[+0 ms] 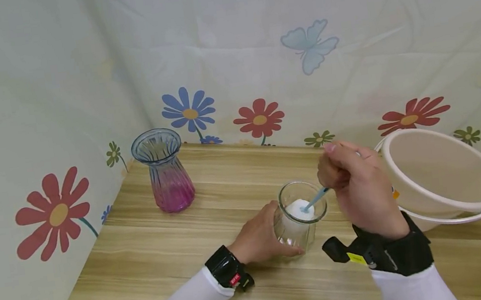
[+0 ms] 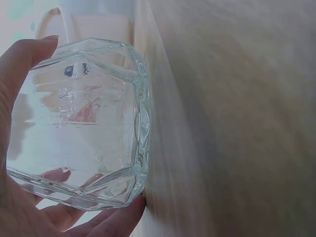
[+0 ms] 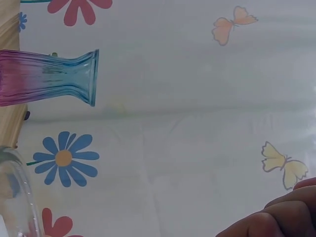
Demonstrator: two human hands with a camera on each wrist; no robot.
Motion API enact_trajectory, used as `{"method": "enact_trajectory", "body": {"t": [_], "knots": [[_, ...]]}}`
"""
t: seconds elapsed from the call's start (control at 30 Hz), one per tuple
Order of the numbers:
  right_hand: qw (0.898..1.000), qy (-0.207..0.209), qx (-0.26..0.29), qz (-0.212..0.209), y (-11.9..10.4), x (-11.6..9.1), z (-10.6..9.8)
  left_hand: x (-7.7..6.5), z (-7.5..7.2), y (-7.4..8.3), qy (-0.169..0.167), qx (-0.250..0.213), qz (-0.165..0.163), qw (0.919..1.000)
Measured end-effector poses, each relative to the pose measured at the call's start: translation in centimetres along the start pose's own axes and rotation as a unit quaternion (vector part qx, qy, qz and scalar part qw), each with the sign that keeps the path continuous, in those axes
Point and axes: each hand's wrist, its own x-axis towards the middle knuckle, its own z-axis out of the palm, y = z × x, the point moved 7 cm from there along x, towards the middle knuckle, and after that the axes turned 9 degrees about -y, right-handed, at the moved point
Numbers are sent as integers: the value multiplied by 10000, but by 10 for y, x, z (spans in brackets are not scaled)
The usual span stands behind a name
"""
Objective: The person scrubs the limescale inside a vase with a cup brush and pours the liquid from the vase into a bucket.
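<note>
My left hand (image 1: 257, 235) grips a clear glass jar (image 1: 296, 238) around its side, thumb and fingers spread on opposite faces. In the left wrist view, the jar's faceted base (image 2: 140, 118) is right at the tabletop. Above the jar, my right hand (image 1: 357, 185) is curled around the light-blue handle (image 1: 316, 198) of a cup brush. Its rounded white sponge-like head (image 1: 297, 209) sits inside the jar, below the rim. In the right wrist view, only the curled fingers (image 3: 276, 217) of that hand show at the lower right.
A ribbed glass vase (image 1: 167, 174), blue above and pink below, stands at the back left. To the right, close to my right hand, is a cream bucket (image 1: 412, 189) with a handle. A flower-printed cloth (image 1: 217, 37) surrounds the wooden table (image 1: 145, 256).
</note>
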Motion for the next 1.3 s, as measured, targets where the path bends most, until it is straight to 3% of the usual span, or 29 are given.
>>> {"method": "enact_trajectory", "body": {"t": [0.23,0.47,0.57,0.8,1.3], "knots": [[9997,-227,54,-41,-8,3,2,0,1,-2,19,97,-58,9999],[9999,-157,-31,-4,-1,0,0,-1,1,-1,-9,47,-95,9999],[9998,-183,-86,63,8,-1,0,-1,1,-1,-9,17,-98,10000],[9967,-38,-407,702,39,-11,-4,-1,2,-1,5,53,-20,10000],[9938,180,-456,999,72,-23,-6,-1,-1,3,-90,-34,38,9999]]}}
